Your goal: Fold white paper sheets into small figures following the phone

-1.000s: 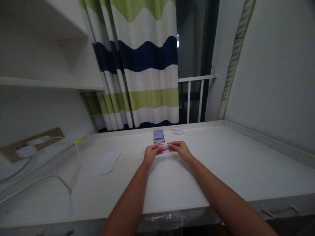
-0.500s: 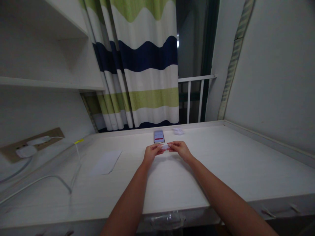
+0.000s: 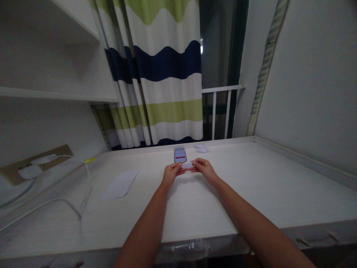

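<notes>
Between my two hands is a small folded piece of white paper (image 3: 187,165), held just above the desk. My left hand (image 3: 172,173) pinches its left end with thumb and fingers. The right end is gripped by my right hand (image 3: 203,168), also closed in a pinch. Just beyond the hands lies a phone (image 3: 180,154) with a lit screen, face up. Behind my right hand, near the desk's back edge, sits crumpled white paper (image 3: 201,149).
White paper sheets (image 3: 121,184) lie on the desk (image 3: 251,186) to the left. A pale cable (image 3: 60,200) runs along the left side from plugs (image 3: 30,172) at the wall. A striped curtain (image 3: 173,89) hangs behind the desk, beside a white railing (image 3: 223,89).
The piece of paper and my right hand have risen slightly, and more of the paper shows between my fingers. My left hand stays nearly in place.
</notes>
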Available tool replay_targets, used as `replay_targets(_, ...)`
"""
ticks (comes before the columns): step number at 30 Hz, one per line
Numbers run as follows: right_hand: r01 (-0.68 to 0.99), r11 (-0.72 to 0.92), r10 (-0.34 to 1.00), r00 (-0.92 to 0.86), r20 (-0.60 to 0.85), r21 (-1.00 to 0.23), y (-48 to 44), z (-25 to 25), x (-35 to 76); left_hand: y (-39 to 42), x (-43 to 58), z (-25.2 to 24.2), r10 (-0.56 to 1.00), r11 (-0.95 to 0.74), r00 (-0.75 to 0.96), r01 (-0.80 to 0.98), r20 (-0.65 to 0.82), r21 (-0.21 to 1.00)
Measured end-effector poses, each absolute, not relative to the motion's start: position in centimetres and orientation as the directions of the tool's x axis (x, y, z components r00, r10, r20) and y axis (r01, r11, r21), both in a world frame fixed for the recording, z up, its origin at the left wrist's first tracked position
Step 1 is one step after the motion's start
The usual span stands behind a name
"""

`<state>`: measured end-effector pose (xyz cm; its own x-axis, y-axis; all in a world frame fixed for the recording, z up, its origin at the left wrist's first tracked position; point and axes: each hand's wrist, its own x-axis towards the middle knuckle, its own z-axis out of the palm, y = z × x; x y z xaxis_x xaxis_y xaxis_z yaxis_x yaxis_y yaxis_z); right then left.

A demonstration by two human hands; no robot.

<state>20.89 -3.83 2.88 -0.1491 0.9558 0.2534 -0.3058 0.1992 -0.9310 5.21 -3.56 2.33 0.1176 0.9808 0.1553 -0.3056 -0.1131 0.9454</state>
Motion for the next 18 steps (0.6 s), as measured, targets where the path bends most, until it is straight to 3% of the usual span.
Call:
replay_targets(10, -0.253, 0.269, 0.946, -0.113, 0.305, -0.929, -3.30, 2.49, 21.00, -4.17, 5.25, 2.76, 0.966, -0.071, 0.219, -0.280, 0.136, 0.957)
replay_targets(18, -0.177, 0.361, 0.915, -0.121, 0.384, -0.916, -3.17, 2.37, 20.87, -3.84, 5.42, 1.99, 0.953, -0.101, 0.271, -0.128, 0.133, 0.987)
